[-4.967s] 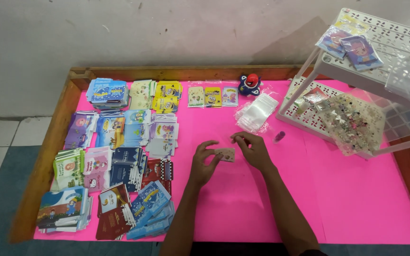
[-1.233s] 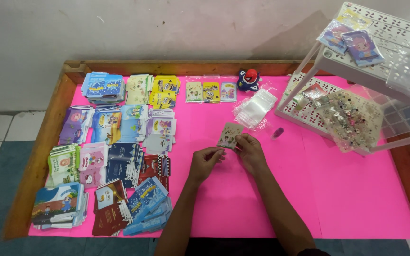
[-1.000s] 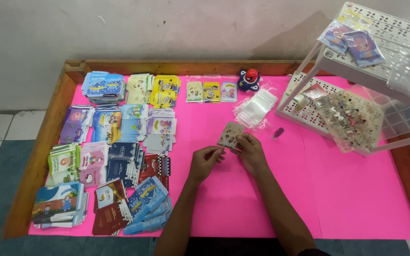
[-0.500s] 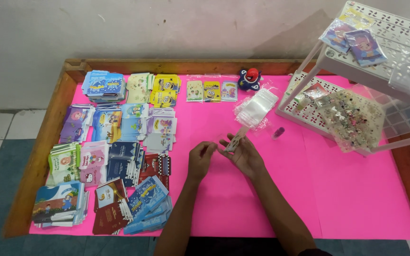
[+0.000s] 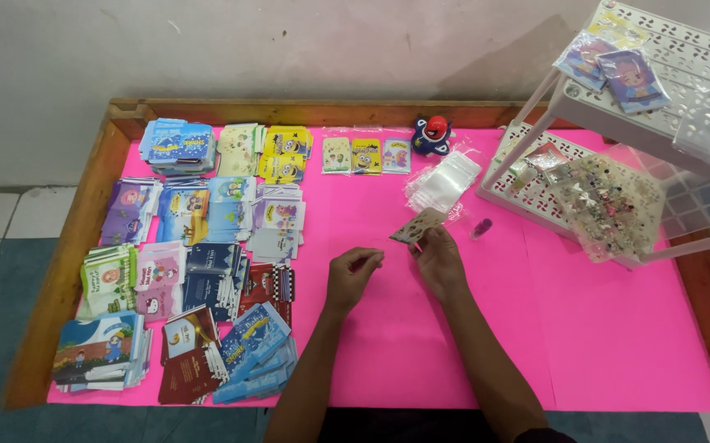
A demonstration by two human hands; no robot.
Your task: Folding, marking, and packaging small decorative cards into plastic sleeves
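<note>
over the pink table point(image 5: 617, 328), right hand point(image 5: 439, 261) pinches a small card point(image 5: 419, 225); left hand point(image 5: 352, 275) seems curled, empty

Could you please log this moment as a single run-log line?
right hand: holds small patterned card | left hand: closed, cannot tell if holding | clear sleeves beyond card | pink table cover

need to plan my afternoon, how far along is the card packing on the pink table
Done, it seems: rows of packed card stacks cover the left of the pink table cover. In hand: the right hand holds one small tan patterned card near the pile of clear plastic sleeves; the left hand is closed, holding nothing visible. Left: the sleeves and a clear bag of small patterned pieces on the white rack.
</note>
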